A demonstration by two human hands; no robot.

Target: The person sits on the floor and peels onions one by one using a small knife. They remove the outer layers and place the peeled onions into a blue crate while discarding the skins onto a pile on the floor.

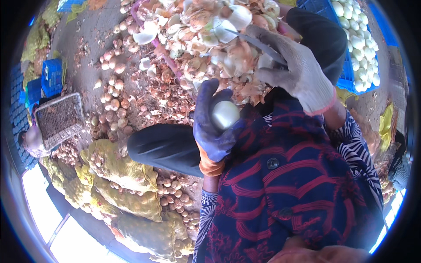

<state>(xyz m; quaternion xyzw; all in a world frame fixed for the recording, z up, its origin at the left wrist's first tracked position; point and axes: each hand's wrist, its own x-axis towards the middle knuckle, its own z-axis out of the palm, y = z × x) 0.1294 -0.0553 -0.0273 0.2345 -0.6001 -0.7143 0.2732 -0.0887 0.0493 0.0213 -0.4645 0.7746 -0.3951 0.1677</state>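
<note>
My left hand (pixel 209 142), in a blue glove with an orange cuff, is wrapped around a peeled white onion (pixel 225 115) in front of my shirt. My right hand (pixel 302 72), in a pale glove with grey coating, grips a knife (pixel 265 47). Its blade points up and left over a heap of onion skins (pixel 197 61), apart from the onion. Brown skins and white outer layers make up this heap, just beyond my hands and between my bent legs. The knife's handle is mostly hidden by my fingers.
A blue crate (pixel 346 74) filled with peeled onions stands at the right. Unpeeled onions (pixel 115 104) lie on the floor to the left. Yellow mesh sacks (pixel 125 168) lie at the lower left, beyond them a wire basket (pixel 80 107) and a blue crate (pixel 51 79).
</note>
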